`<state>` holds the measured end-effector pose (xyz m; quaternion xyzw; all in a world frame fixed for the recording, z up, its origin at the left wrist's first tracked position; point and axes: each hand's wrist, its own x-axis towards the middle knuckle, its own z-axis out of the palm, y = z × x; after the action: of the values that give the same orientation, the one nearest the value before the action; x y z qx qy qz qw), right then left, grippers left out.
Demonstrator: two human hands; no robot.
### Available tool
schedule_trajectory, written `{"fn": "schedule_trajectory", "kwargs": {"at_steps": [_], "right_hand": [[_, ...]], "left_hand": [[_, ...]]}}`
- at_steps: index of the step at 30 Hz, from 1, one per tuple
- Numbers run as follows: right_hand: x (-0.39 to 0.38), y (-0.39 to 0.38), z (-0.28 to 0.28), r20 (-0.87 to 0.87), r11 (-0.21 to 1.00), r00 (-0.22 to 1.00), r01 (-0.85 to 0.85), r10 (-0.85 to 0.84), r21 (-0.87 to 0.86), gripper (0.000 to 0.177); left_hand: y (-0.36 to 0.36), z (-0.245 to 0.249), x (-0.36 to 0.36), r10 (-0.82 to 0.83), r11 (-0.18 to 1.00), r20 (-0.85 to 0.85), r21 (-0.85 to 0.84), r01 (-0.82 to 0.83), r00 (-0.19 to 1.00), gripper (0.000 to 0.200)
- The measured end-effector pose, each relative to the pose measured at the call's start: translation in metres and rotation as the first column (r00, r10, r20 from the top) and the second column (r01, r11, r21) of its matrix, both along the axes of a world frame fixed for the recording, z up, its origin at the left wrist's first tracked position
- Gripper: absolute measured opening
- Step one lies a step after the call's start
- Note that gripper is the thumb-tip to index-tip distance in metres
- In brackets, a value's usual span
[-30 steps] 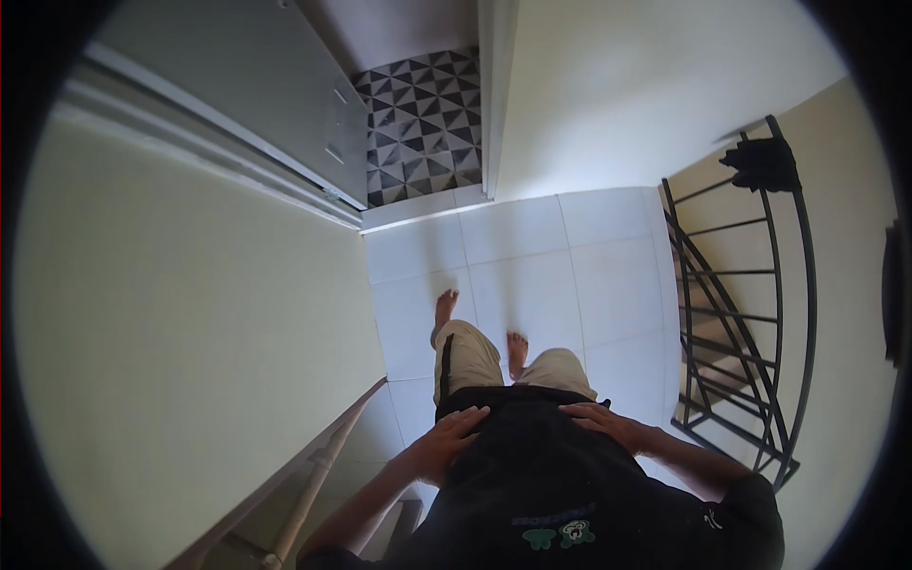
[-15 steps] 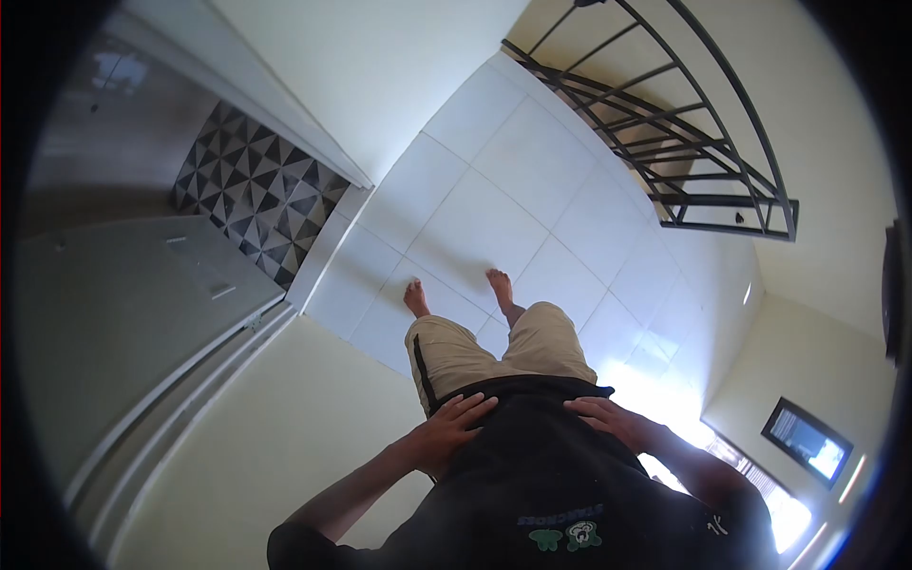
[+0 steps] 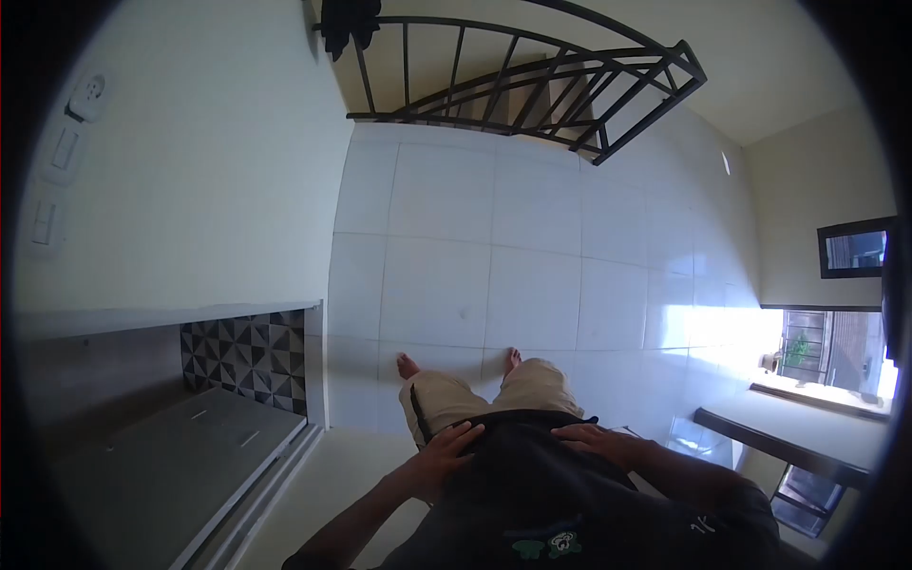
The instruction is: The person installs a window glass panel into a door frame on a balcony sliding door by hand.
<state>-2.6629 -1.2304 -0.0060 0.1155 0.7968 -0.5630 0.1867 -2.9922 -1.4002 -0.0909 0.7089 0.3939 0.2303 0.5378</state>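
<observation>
My left hand (image 3: 445, 454) lies against the left side of my waist, fingers stretched across the hem of the black T-shirt (image 3: 541, 475). On the other side, my right hand (image 3: 598, 443) rests on the shirt with its fingers flat and pointing inward. Both hands are open, and no object shows in either one. Below the shirt are beige shorts (image 3: 446, 399) with a dark side stripe. My bare feet stand on the white tiled floor (image 3: 437, 275).
A dark metal railing (image 3: 513, 81) borders stairs ahead, with dark cloth (image 3: 348, 24) hanging at its left end. At left, a grey door (image 3: 199, 465) stands open beside patterned tiles (image 3: 247, 356). Wall switches (image 3: 63, 152) are at upper left. A bright window (image 3: 817, 347) is at right.
My view has turned to the right and lifted, so the railing now lies straight ahead and the wall switches and window show. Both hands stay at my waist.
</observation>
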Motion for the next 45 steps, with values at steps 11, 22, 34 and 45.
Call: {"fn": "schedule_trajectory", "kwargs": {"at_steps": [11, 22, 34, 45], "right_hand": [[0.163, -0.017, -0.06, -0.336, 0.9, 0.837, 0.425, -0.431, -0.096, 0.08], [0.228, -0.062, -0.066, -0.339, 0.754, 0.685, 0.642, -0.645, -0.138, 0.09], [0.252, -0.09, -0.063, -0.306, 0.473, 0.445, 0.881, -0.842, -0.02, 0.084], [0.311, -0.05, -0.058, -0.144, 0.19, 0.173, 0.975, -0.974, -0.113, 0.075]], "left_hand": [[0.11, 0.031, 0.115, -0.497, 0.864, -0.217, -0.029, 0.503, 0.84, 0.075], [0.175, -0.001, 0.17, -0.62, 0.778, -0.113, -0.219, 0.589, 0.777, 0.063], [0.285, 0.052, 0.277, -0.811, 0.584, -0.13, -0.119, 0.803, 0.571, 0.063], [0.401, 0.009, 0.39, -0.967, 0.252, -0.027, 0.066, 0.966, 0.254, 0.056]]}}
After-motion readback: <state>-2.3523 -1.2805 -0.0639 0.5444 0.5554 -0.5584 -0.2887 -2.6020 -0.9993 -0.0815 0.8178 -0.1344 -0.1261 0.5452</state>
